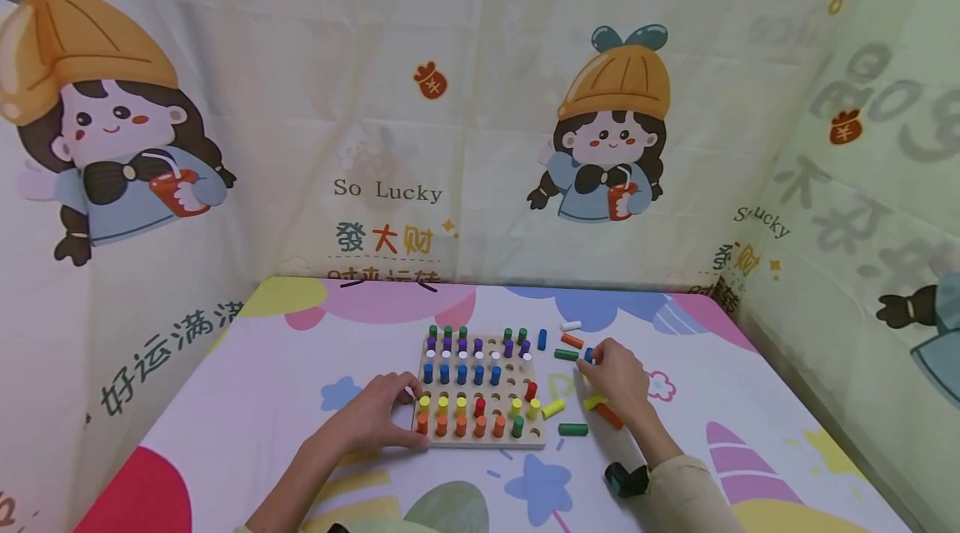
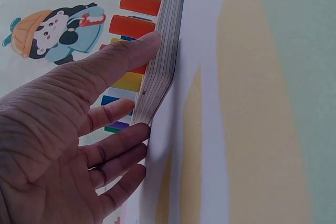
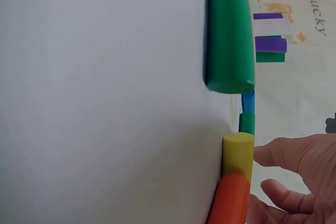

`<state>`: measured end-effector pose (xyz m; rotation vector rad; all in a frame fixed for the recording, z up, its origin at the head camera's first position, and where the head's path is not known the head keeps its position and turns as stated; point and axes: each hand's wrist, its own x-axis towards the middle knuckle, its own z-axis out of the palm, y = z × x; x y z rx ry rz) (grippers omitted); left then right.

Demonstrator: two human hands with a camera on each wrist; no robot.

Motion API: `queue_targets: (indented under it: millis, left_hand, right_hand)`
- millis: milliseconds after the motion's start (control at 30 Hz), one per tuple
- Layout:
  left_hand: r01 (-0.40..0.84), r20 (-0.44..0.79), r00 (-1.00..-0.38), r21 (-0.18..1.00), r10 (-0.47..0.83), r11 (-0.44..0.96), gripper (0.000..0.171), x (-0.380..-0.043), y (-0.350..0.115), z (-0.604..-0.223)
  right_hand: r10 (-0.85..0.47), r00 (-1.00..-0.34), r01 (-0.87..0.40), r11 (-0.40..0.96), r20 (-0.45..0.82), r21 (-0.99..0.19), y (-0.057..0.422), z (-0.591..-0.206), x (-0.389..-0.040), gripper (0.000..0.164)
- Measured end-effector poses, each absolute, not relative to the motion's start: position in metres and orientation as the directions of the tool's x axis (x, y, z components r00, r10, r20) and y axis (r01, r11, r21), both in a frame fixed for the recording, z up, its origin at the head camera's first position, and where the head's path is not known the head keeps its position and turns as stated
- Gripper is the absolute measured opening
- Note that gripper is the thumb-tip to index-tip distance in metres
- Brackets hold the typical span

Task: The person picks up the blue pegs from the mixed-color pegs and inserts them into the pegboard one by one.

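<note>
A wooden pegboard (image 1: 487, 443) bears rows of coloured pegs: green, purple, white, blue, yellow and orange from back to front. A red peg (image 1: 480, 407) stands among the yellow ones, and a green peg (image 1: 517, 426) ends the orange row. My left hand (image 1: 378, 412) rests against the board's left side, thumb at the near corner. In the left wrist view that thumb lies on the layered wooden edge (image 2: 167, 56), with fingers extended beside it. Right of the board, my right hand (image 1: 618, 375) pinches a blue peg (image 1: 588, 355), which is mostly hidden by the fingers.
Loose pegs lie right of the board: white (image 1: 571, 325), orange (image 1: 572, 341), green (image 1: 566, 355), blue (image 1: 542, 339), yellow (image 1: 553, 409) and another green (image 1: 573, 430). Below the right hand lies a red-orange peg (image 1: 609, 415). A patterned cloth wall (image 1: 480, 141) stands behind the table.
</note>
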<state>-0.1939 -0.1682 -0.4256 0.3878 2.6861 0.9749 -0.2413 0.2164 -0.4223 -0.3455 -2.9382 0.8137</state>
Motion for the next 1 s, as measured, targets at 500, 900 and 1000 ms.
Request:
queue_targets:
  millis: [500,900,1000]
  left_hand:
    - [0.159,-0.149,-0.930,0.661,0.336,0.733,0.056,-0.1941,-0.1678,-0.4260]
    - [0.184,-0.129,-0.927,0.662,0.353,0.727,0.056,-0.1938,-0.1684,-0.4257]
    - [0.182,-0.131,-0.927,0.662,0.352,0.727,0.056,-0.1937,-0.1684,-0.4257]
  right_hand:
    - [0.220,-0.975,0.198,0.835,-0.019,-0.514,0.2192,-0.4227,-0.2472,0.030]
    - [0.212,-0.977,0.187,0.851,-0.005,-0.491,0.2212,-0.4255,-0.2473,0.026]
    - [0.198,-0.980,0.173,0.856,0.001,-0.487,0.2230,-0.4270,-0.2472,0.023]
